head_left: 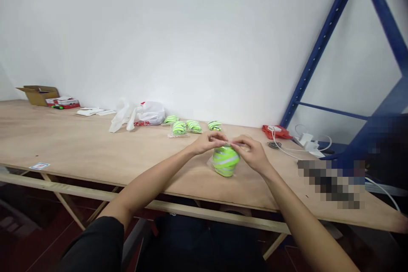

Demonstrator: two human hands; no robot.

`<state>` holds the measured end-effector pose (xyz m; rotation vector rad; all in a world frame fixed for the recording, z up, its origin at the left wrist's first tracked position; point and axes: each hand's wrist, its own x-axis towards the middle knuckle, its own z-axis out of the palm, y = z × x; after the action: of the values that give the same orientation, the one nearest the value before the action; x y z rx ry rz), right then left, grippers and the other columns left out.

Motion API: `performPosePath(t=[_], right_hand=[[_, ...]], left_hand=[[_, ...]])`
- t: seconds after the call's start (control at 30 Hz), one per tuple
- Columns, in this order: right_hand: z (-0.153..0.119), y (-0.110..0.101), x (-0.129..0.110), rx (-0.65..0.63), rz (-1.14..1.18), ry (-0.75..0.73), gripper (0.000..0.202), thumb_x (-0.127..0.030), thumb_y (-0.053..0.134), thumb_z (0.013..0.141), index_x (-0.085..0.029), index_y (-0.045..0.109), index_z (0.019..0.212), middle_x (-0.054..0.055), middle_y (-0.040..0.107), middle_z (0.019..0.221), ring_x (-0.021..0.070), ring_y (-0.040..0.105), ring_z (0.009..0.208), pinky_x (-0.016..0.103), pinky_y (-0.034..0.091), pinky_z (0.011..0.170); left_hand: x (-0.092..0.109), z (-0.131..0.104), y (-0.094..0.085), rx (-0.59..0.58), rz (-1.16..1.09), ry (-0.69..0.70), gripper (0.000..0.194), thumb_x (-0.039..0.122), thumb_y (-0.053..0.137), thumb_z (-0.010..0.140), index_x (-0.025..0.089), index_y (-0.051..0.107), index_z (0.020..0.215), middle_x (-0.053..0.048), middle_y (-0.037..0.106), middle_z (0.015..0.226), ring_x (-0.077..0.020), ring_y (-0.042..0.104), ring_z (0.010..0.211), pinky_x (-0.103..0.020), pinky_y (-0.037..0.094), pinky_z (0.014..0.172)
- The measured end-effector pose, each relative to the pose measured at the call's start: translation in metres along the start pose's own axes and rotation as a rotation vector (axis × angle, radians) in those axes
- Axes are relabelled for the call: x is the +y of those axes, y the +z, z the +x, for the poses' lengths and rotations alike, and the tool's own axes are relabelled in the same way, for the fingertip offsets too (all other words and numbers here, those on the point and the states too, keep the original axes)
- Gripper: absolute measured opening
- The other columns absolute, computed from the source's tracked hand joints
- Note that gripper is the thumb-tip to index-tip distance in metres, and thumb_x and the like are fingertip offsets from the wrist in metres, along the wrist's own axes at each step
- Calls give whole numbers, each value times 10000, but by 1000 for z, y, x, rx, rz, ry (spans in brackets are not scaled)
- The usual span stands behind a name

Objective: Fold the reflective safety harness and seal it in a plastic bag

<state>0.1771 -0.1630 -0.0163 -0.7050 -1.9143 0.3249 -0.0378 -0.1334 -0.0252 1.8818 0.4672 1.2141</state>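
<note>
A clear plastic bag [225, 162] holds a rolled neon-green bundle with pale reflective stripes, near the front part of the table. My left hand [208, 142] pinches the top of this bag from the left, thumb and fingers pressed together. From the other side my right hand [250, 151] is closed on the bag's top edge, its fingertips almost touching those of my left. The bundle sits below my fingers, on or just over the tabletop. Several similar bagged green bundles [179, 128] lie farther back, beyond my left hand.
White plastic bags [152, 112] stand by the wall, left of the bundles. Farther left are white sheets [92, 111], a red-and-white box [63, 102] and an open cardboard box [40, 94]. Right, a white power strip [274, 128] with cables rests on red cloth beside a blue metal frame [314, 51].
</note>
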Motion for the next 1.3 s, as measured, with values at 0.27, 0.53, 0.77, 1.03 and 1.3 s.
performPosePath(t=[0.27,0.53,0.77,1.03,1.3], right_hand=[[-94,0,-76,-317,-468,-346,186,-150,543,915,-268,682,957,65,726,1012,229,628,978,387,490,836],[-81,20,-32,-454,-834,-279,175,-148,525,901,-204,689,878,105,671,967,246,573,906,376,461,776],[-35,-13,49,-652,-1000,109,427,-215,501,922,-157,605,1332,200,487,1477,366,433,1352,565,312,1094],[-2,3,93,-601,-921,168,239,-304,518,958,-160,668,1077,144,671,1139,253,605,1064,334,441,902],[9,30,121,-473,-955,336,211,-293,477,972,-173,642,915,126,694,1029,245,600,981,307,407,784]], left_hand=[[-2,-26,-30,-190,307,-111,488,615,665,809,185,619,582,9,543,530,-120,483,497,-235,384,498],[-16,-30,-18,-399,377,-76,414,457,572,900,180,689,616,-17,632,569,-133,535,500,-240,393,496],[-59,-27,-12,-225,563,-22,484,355,664,793,209,680,1254,-111,735,1140,-249,704,864,-321,518,787],[-80,-25,-50,-317,848,-8,288,349,619,811,208,711,1045,-113,707,1113,-280,649,1030,-340,475,908],[-85,-32,-90,-289,1193,-142,399,390,443,945,162,634,1210,-131,662,1215,-272,627,1098,-369,468,966]])
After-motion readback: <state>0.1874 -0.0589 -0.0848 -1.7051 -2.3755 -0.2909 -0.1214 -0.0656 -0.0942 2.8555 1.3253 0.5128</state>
